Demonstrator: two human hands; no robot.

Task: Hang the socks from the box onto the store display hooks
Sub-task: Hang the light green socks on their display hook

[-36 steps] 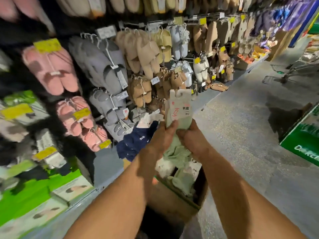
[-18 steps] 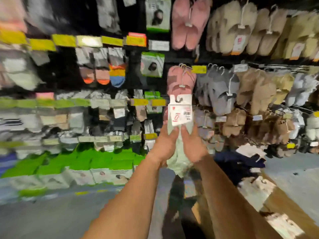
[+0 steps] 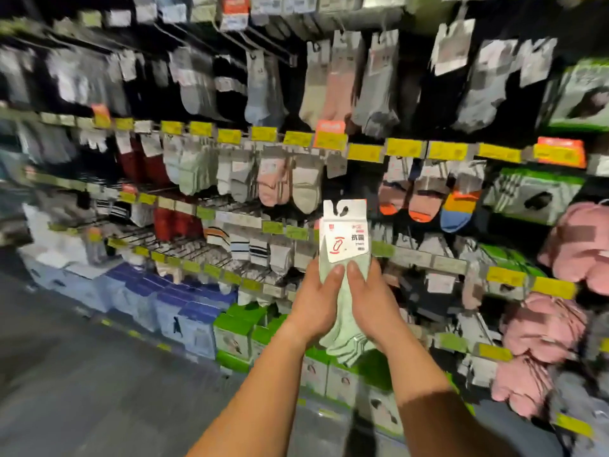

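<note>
Gripping pale-green socks (image 3: 342,311) between both hands — left hand (image 3: 316,305), right hand (image 3: 374,305) — thumbs in front.

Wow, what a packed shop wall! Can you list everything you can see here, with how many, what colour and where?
Sock pack: one, pale green with white card header, held up at centre.
Hanging socks: many, grey, pink, green, red, black, on the wall hooks.
Price tags: many, mostly yellow, along the rails.
Boxed goods: several, green and white, low at centre; blue ones further left.
Slippers: several, pink, far right.
Floor: grey, lower left.
Left hand: one, gripping the pack's left side.
Right hand: one, gripping the pack's right side.
</note>
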